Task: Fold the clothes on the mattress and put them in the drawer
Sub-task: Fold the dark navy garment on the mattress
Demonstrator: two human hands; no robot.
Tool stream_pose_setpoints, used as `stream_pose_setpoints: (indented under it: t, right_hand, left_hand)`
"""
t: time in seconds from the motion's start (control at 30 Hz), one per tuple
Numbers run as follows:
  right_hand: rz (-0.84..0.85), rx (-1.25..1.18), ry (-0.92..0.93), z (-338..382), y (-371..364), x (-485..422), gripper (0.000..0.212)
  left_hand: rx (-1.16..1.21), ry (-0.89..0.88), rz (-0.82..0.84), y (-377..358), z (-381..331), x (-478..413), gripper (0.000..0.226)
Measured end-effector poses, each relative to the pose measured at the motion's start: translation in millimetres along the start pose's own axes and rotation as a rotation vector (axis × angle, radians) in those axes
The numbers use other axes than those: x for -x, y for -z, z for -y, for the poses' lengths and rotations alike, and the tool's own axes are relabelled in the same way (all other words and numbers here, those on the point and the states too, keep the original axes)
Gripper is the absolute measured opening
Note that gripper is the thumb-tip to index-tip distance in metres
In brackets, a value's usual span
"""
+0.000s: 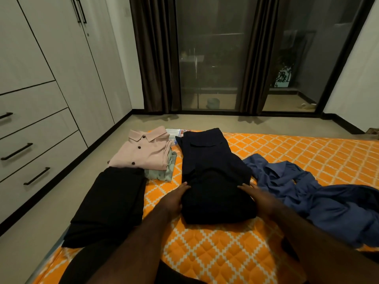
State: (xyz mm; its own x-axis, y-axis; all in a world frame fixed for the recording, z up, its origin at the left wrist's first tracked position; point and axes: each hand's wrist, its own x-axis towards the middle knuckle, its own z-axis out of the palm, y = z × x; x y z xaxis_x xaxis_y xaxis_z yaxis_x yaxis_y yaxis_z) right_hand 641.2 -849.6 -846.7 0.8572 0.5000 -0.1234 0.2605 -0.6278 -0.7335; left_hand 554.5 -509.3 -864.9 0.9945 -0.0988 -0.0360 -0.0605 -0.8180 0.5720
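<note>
Orange mattress (287, 148): folded pink shirt (143, 153) parked nr drawers (41, 130), prob. for quick stowing. Left hand (176, 196) & right hand (259, 198), both flat, gripping nothing, flank navy trousers (207, 160), prob. squaring the fold.

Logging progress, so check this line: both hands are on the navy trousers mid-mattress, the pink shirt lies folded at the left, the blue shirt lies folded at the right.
Wrong on the blue shirt: the head view shows it crumpled, not folded, at the right. The rest stands: left hand and right hand are on the navy trousers, the pink shirt lies folded at the left.
</note>
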Motion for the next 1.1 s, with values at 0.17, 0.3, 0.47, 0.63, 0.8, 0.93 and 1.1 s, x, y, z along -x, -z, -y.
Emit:
stream_pose_setpoints:
  t: [0.17,0.3,0.47,0.63,0.8,0.93,1.1]
  right_hand:
    - [0.041,0.328,0.145,-2.6,10.8,-5.9,0.077]
    - [-0.106,0.276,0.191,0.8,12.0,-14.0,0.071]
    - [-0.282,0.18,0.139,16.1,9.6,-13.2,0.041]
    - [-0.386,0.117,0.06,30.5,5.8,-14.0,0.022]
    - [-0.477,0.04,0.017,46.1,6.0,-11.1,0.037]
    - [-0.578,-0.146,0.066,57.5,8.8,-6.9,0.039]
    - [-0.633,-0.198,0.064,57.4,11.6,-3.4,0.042]
  left_hand:
    - [0.486,0.145,-0.169,-6.5,-17.3,-3.0,0.029]
    - [0.584,0.266,-0.251,2.1,-16.3,-12.0,0.025]
    - [0.375,0.165,-0.299,9.0,-18.3,-4.6,0.036]
    - [0.227,0.064,-0.444,11.7,-14.1,-9.6,0.031]
    - [0.168,-0.04,-0.605,15.6,-15.0,-14.4,0.046]
    - [0.269,-0.166,-0.56,22.9,-29.2,-14.4,0.062]
    - [0.434,-0.108,-0.494,22.1,-47.2,-7.2,0.049]
